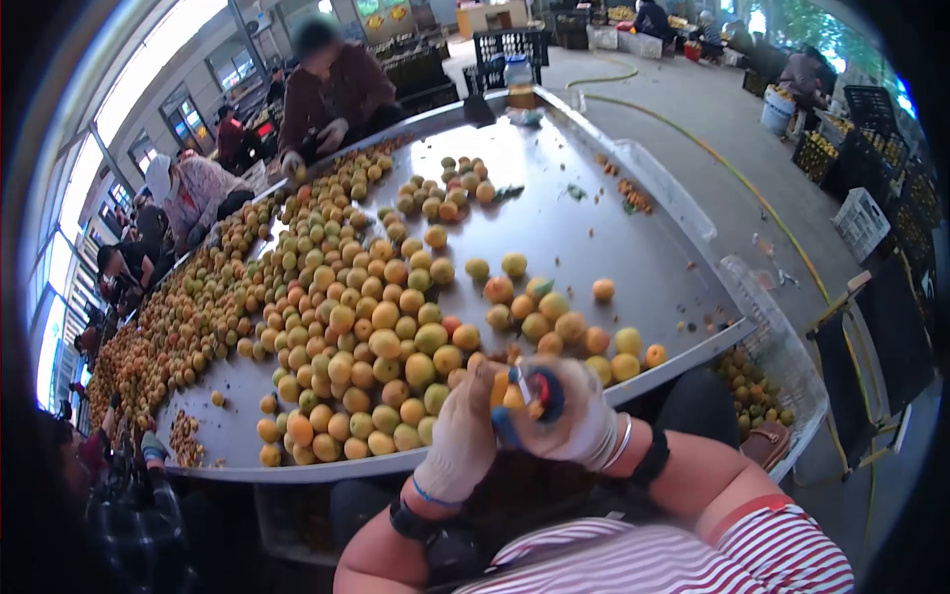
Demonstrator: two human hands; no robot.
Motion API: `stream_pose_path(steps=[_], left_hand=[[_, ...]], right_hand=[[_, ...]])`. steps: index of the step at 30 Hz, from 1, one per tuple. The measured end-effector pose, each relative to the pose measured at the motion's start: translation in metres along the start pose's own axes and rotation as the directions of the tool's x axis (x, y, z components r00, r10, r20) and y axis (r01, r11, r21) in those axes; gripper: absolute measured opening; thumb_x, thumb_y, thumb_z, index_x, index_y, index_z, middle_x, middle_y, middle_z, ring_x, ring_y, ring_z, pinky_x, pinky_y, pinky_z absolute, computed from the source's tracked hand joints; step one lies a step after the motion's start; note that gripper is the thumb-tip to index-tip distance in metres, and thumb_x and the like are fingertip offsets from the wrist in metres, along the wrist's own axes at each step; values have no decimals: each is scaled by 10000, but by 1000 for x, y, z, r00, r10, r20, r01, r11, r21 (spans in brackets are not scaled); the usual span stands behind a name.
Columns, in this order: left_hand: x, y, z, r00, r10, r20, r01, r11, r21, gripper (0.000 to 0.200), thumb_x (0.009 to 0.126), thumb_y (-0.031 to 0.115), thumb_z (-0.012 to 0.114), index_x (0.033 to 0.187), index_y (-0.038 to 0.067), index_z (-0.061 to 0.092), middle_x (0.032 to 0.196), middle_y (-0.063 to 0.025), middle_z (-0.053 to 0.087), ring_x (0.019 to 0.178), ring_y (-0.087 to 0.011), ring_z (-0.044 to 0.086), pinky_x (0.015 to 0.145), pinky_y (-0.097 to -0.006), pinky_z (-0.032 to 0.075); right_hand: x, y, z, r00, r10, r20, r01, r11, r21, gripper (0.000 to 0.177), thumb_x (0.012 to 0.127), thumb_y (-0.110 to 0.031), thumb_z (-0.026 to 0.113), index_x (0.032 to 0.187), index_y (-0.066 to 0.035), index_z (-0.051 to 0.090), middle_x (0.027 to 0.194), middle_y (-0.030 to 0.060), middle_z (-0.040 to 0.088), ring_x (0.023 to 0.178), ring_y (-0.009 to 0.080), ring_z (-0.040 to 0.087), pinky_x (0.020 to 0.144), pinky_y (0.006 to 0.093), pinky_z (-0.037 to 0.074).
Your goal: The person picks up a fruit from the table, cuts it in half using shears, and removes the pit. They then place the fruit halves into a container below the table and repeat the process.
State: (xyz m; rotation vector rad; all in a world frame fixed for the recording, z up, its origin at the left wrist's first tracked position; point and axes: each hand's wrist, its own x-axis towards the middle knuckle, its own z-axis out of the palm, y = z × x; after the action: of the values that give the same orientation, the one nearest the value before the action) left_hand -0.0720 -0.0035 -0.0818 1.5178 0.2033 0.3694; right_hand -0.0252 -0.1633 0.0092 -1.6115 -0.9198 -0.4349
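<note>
Both my hands are in white work gloves and meet at the near edge of a metal table (633, 287). My left hand (460, 436) is closed around the left side of an apricot (512, 394). My right hand (579, 416) is closed on a small blue and dark tool (543, 390) with a bit of red, pressed against that apricot. Blur and the gloves hide the tool's exact kind. Just beyond my hands, many yellow-orange apricots (386, 344) cover the left and middle of the table.
A clear plastic crate (792, 381) with apricots stands by the right corner. Beyond it is a folding chair (871, 366). A co-worker (332, 94) sits across the table, others along the left side. A yellow hose (712, 148) crosses the floor. A jar (520, 79) stands at the far corner.
</note>
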Motion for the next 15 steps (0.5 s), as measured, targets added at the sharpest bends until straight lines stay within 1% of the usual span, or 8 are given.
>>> stream_pose_path(steps=[1, 2, 5, 7, 10, 11, 13, 15], left_hand=[[-3, 81, 6, 925, -334, 181, 375, 879, -295, 420, 1065, 377, 452, 1217, 7, 580, 1021, -132, 669, 826, -278, 667, 778, -399, 563], [-4, 106, 14, 913, -385, 134, 407, 880, -247, 577, 1062, 561, 345, 1106, 46, 602, 874, -69, 632, 679, -174, 607, 653, -343, 550], [6, 111, -2, 890, -372, 264, 448, 820, -357, 622, 1037, 608, 366, 1151, 49, 614, 885, -73, 642, 697, -144, 598, 631, -312, 530], [9, 110, -7, 887, -327, 326, 460, 691, -558, 592, 1050, 544, 389, 1296, 32, 559, 1134, -120, 664, 854, -185, 653, 619, -279, 507], [10, 101, -18, 876, -203, 437, 449, 675, -586, 599, 1045, 511, 400, 1323, -3, 532, 1149, -157, 663, 853, -204, 654, 612, -271, 503], [18, 97, -26, 829, -93, 552, 447, 702, -554, 631, 1013, 484, 466, 1331, -60, 507, 1163, -201, 655, 920, -234, 667, 708, -290, 554], [13, 105, -21, 843, -112, 526, 423, 743, -519, 603, 978, 446, 502, 1303, -61, 530, 1158, -179, 652, 942, -218, 667, 814, -294, 548], [10, 116, -22, 832, -128, 539, 439, 746, -500, 512, 911, 277, 609, 1298, -50, 535, 1237, -195, 617, 1065, -246, 664, 959, -349, 540]], right_hand=[[-1, 6, 2, 999, 45, 15, -46, 989, 142, 302, 829, -154, 772, 1057, -15, 630, 790, 109, 690, 681, 220, 715, 600, 318, 551], [1, -4, -4, 964, 245, 106, -267, 881, 392, 220, 887, -112, 719, 1051, -4, 619, 830, 73, 701, 745, 142, 710, 646, 279, 551], [5, 2, -22, 810, 364, 461, -583, 589, 559, 172, 913, -80, 707, 1040, -5, 618, 876, 38, 686, 789, 84, 639, 729, 247, 528], [11, -2, -30, 771, 332, 544, -615, 612, 498, 179, 904, -81, 718, 1040, -12, 624, 877, 35, 688, 791, 86, 630, 740, 255, 527], [19, -2, -36, 721, 192, 665, -564, 720, 404, 256, 849, -86, 771, 1074, -29, 664, 901, 49, 697, 816, 126, 641, 803, 298, 528], [19, -3, -37, 714, 170, 679, -554, 730, 401, 255, 841, -81, 773, 1071, -37, 672, 919, 62, 700, 824, 148, 652, 811, 304, 529], [21, -1, -38, 707, 155, 690, -547, 738, 395, 255, 833, -77, 774, 1068, -45, 680, 937, 74, 704, 832, 170, 662, 818, 311, 530], [23, 5, -38, 772, -45, 635, -295, 858, 420, 204, 816, -48, 771, 999, -47, 682, 967, 110, 705, 839, 219, 677, 811, 330, 536]])
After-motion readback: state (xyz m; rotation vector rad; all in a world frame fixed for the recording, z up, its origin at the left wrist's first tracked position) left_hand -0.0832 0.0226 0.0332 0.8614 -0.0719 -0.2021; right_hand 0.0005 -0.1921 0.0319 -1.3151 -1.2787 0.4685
